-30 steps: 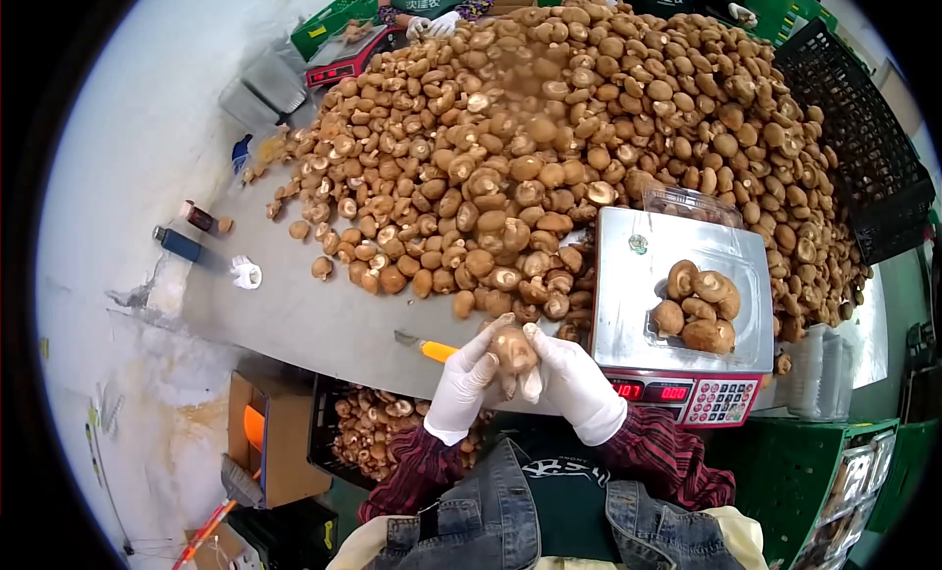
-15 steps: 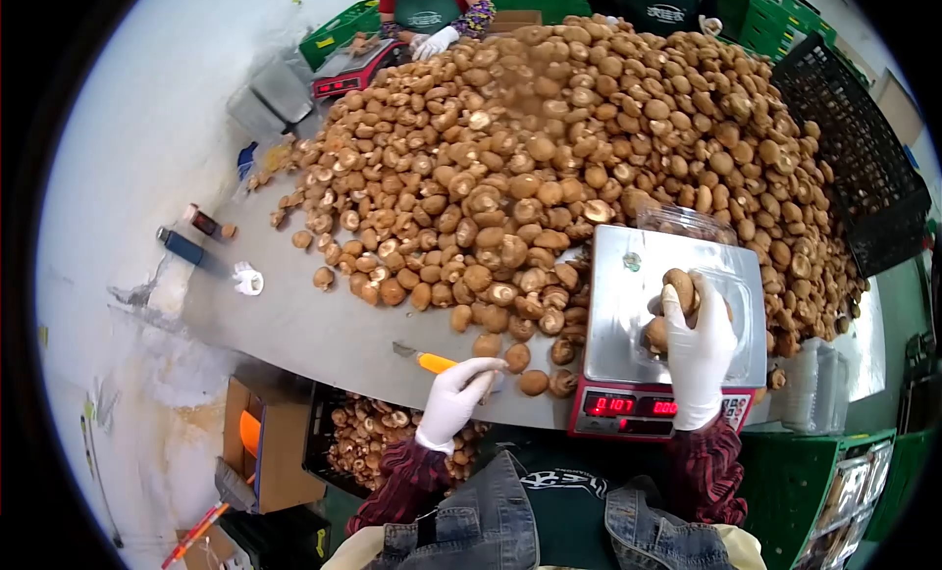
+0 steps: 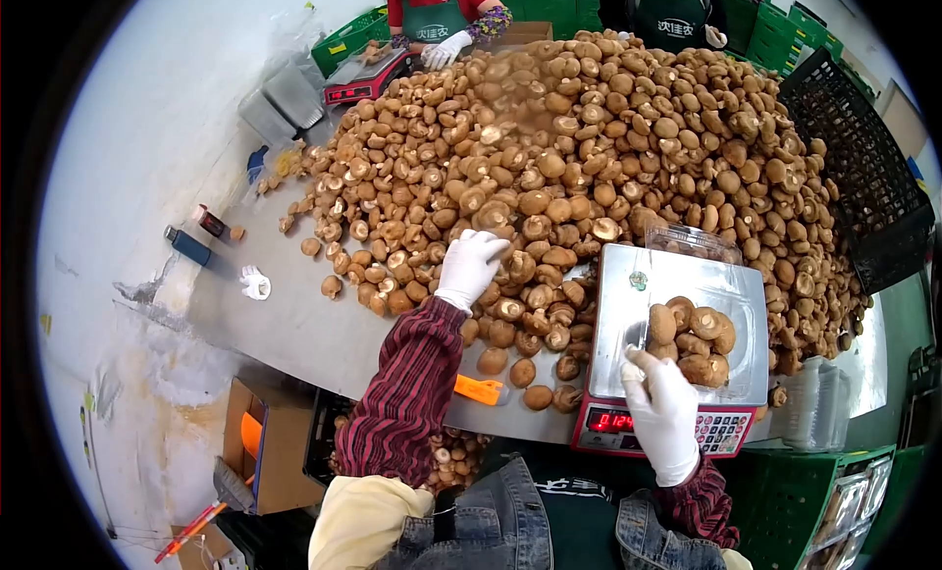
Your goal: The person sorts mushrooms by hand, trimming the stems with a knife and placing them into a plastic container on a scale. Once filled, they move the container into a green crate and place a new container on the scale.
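Observation:
My left hand, in a white glove, reaches onto the near slope of the brown mushroom pile. Its fingers extend over the mushrooms and look open; the undersides are hidden. My white-gloved right hand is over the front edge of the scale, fingertips drawn together beside a clear plastic tray. Nothing shows between those fingertips. Several mushrooms lie in the tray. The red display reads about 0.124, partly covered by the hand. An orange-handled knife rests at the table's near edge.
A black crate leans at the right of the pile. Stacked clear trays stand right of the scale. Opposite, a person in a green apron is beside another scale. A crate of mushrooms sits below the table edge.
My left hand has let go of the knife and moved up to the pile. My right hand has withdrawn from the tray toward the scale's front, leaving mushrooms there. The reading rose from 0.107.

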Demonstrator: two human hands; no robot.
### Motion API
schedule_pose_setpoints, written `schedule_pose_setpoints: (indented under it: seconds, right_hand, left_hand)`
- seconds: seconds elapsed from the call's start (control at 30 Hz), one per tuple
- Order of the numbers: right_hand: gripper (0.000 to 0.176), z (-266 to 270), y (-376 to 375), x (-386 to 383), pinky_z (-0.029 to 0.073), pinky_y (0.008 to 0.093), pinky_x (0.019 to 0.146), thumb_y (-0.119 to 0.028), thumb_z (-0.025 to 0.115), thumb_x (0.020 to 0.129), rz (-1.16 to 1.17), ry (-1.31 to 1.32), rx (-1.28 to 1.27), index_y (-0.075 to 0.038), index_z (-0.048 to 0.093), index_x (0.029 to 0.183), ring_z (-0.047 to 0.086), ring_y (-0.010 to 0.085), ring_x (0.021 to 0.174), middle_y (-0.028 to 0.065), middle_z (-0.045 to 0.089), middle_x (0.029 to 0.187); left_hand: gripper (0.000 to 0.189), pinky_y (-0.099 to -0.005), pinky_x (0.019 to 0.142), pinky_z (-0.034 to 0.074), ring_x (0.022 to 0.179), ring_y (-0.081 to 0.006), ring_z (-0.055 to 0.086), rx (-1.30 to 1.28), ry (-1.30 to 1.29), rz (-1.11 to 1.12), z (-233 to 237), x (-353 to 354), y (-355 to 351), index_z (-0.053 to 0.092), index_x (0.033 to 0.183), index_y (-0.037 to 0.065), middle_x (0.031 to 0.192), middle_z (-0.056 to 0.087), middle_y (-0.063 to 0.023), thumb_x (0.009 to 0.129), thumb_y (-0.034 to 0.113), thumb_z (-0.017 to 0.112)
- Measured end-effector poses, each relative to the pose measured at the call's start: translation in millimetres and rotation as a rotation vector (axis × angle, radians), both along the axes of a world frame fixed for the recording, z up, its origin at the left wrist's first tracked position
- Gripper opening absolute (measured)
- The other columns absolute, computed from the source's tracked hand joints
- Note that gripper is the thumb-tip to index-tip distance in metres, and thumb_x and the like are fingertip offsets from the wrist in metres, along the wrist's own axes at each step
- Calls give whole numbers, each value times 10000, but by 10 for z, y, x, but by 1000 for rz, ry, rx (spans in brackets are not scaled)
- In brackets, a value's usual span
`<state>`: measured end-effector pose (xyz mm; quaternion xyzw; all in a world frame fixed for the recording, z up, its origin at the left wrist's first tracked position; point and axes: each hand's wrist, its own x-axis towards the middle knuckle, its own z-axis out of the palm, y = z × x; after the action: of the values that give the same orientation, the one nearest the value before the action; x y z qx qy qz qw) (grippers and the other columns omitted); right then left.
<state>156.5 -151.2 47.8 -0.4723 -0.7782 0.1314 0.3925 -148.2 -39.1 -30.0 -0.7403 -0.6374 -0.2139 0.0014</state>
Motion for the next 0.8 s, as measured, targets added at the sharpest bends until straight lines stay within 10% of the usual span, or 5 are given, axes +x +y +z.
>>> schedule_pose_setpoints:
  seconds: [0.27,0.47,0.73,0.8]
  right_hand:
    - [235,-104,-2,-23,442,362,493,-101,712,775,77,-19,-6,-27,617,976,552,266,556,100,528,662]
    - [249,-139,-25,-137,439,365,488,-142,707,789,191,-23,29,-41,601,990,554,265,561,90,513,650]
    - [200,-74,-97,122,456,366,508,-113,701,789,125,46,-56,-40,619,956,574,274,575,101,550,668]
    - [192,-26,-104,177,455,362,508,-92,701,784,95,5,-62,-38,626,952,576,270,575,102,549,660]
  left_hand:
    - [214,-304,786,494,868,-232,634,66,-739,183,-52,-120,-168,678,1000,34,959,674,-121,798,102,656]
    - [344,-328,846,474,991,-263,590,109,-157,124,-164,70,-92,635,1111,93,1050,634,-80,800,236,666]
    - [324,-228,769,470,921,-108,593,-154,-1478,251,19,146,-189,603,1128,-55,1022,647,-55,902,179,607]
    - [335,-223,767,471,941,-104,584,-169,-1467,115,182,358,-336,576,1166,-46,1037,634,-50,915,176,587]
